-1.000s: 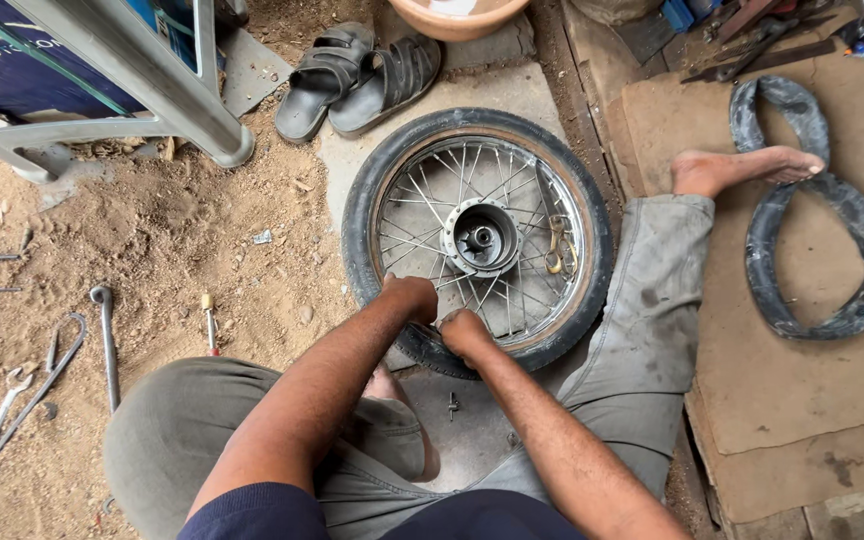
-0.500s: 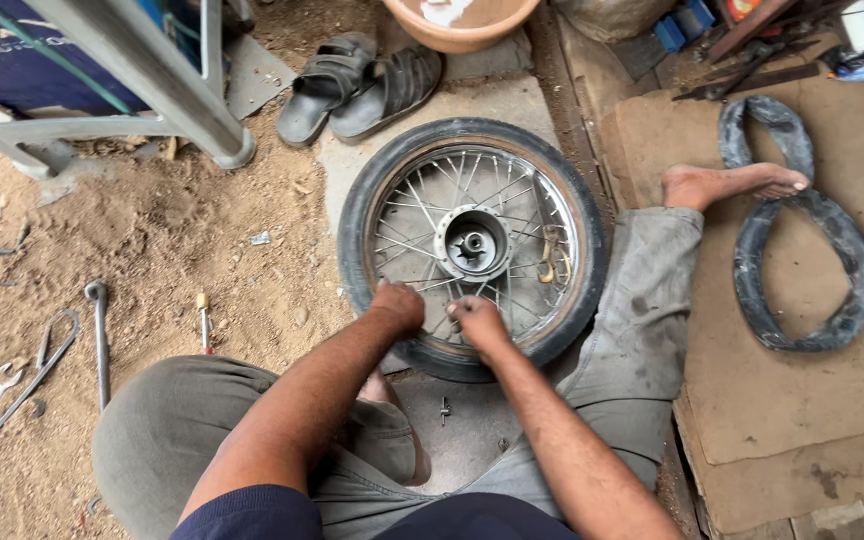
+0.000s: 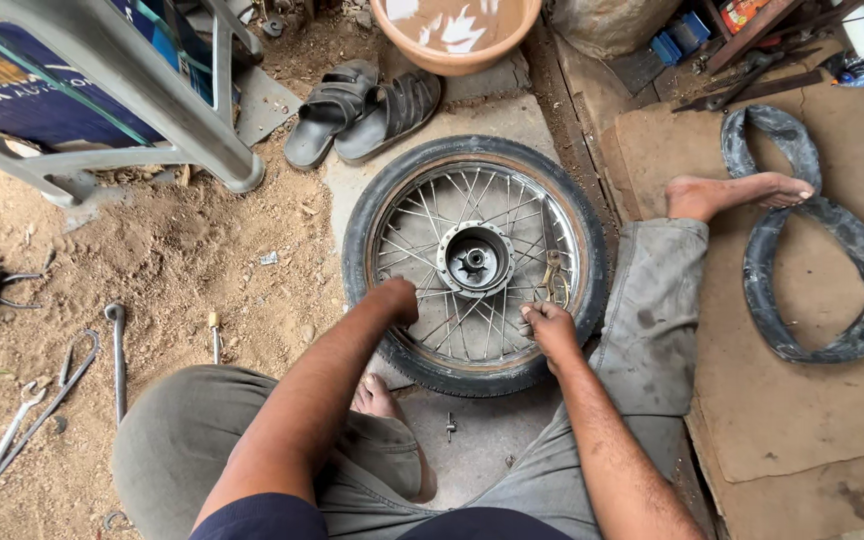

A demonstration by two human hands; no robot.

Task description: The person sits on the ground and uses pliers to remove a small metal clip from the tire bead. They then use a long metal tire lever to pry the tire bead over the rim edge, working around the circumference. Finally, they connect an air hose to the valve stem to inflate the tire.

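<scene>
Spoked wheel (image 3: 475,262) lying flat on the ground, center frame. Left hand (image 3: 395,300) fisted down on the lower-left rim, right hand (image 3: 548,326) curled gripping the lower-right rim. Loose inner tube (image 3: 814,238) far right.
</scene>
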